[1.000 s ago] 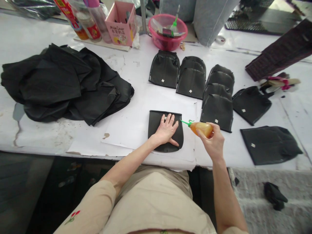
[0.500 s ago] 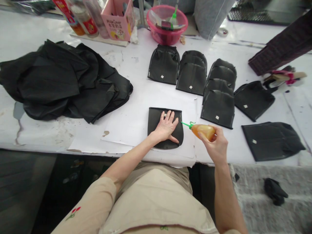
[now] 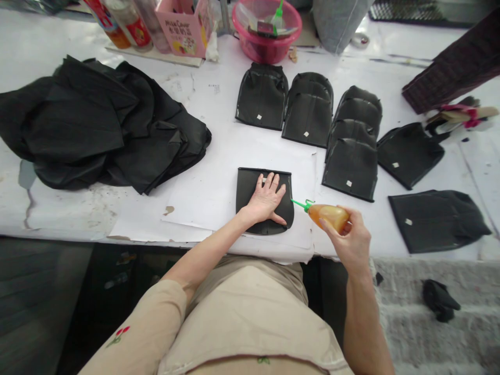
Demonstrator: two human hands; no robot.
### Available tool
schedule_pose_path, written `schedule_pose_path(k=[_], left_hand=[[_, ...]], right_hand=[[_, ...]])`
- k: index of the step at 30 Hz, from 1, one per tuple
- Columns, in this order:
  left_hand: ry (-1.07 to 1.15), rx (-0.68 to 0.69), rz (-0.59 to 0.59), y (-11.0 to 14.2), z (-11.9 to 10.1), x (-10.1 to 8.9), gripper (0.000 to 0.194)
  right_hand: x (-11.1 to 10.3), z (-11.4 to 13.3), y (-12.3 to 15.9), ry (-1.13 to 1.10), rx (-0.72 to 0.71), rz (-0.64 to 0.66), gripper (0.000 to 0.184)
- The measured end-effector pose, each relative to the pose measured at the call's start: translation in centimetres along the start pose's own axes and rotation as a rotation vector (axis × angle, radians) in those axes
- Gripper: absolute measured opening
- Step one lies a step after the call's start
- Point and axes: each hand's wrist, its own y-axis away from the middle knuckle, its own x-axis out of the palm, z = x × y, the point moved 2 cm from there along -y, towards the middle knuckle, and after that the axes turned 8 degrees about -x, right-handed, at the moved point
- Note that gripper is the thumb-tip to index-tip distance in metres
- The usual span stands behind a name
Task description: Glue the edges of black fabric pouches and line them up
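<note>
A flat black piece (image 3: 246, 190), straight along the top and rounded at the bottom, lies on white paper in front of me. My left hand (image 3: 266, 200) rests on it, open, fingers spread and palm down, covering part of a small white label near its top edge. In my right hand (image 3: 353, 237) is a squeeze bottle (image 3: 328, 216) of amber liquid, which looks like glue. The bottle is tilted on its side, and its thin green nozzle points left, with the tip at the right edge of the black piece.
Finished-looking black pieces of the same shape (image 3: 349, 161) lie beyond and to the right, some overlapping. A heap of black fabric (image 3: 89, 125) spreads at left. Along the back stand a pink box (image 3: 183, 31), a pink basin (image 3: 267, 44) and bottles (image 3: 135, 28).
The nozzle tip has slid slightly down along the right edge of the black piece. My left hand stays pressed on it. The whole view has shifted a little.
</note>
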Motion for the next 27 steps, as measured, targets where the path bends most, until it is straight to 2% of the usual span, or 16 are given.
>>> schedule_pose_path(k=[16, 21, 27], left_hand=[[-0.01, 0.002, 0.015, 0.0, 0.1, -0.1, 0.129], [0.006, -0.004, 0.074, 0.0, 0.2, -1.5, 0.122], [0.022, -0.113, 0.142, 1.1, -1.6, -3.0, 0.123]], right_hand=[[-1.1, 0.0, 2.5, 0.015, 0.01, 0.032, 0.062], [-1.0, -0.2, 3.0, 0.01, 0.008, 0.025, 0.061], [-1.0, -0.2, 3.2, 0.004, 0.026, 0.027, 0.059]])
